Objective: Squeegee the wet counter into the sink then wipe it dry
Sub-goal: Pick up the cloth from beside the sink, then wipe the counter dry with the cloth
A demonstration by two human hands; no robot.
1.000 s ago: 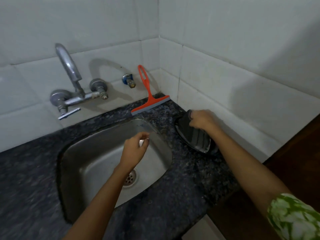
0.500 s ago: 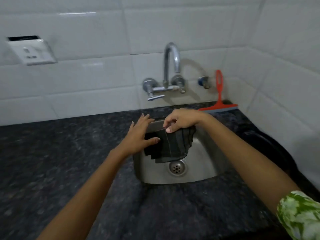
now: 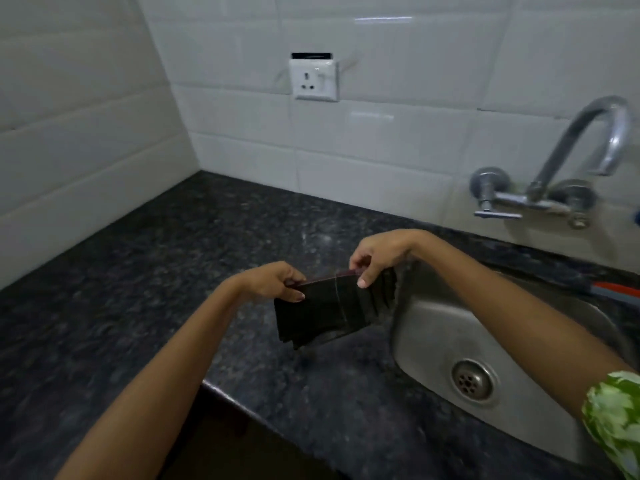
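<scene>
A dark folded cloth (image 3: 329, 313) hangs just above the black granite counter (image 3: 145, 278), left of the steel sink (image 3: 436, 334). My left hand (image 3: 273, 280) pinches its top left corner. My right hand (image 3: 381, 254) pinches the top edge near the right corner. Between them the cloth's upper edge is stretched flat. Only a red and grey sliver of the squeegee (image 3: 616, 291) shows at the right edge, behind the sink.
A curved chrome tap (image 3: 568, 164) juts from the white tiled wall over the sink. A white power socket (image 3: 313, 79) sits on the back wall. The counter runs left into a tiled corner; its front edge (image 3: 242, 407) steps back near my left forearm.
My right hand carried the cloth from the counter right of the sink, across the basin, to the counter left of it. My left hand took hold too. The view swung left.
</scene>
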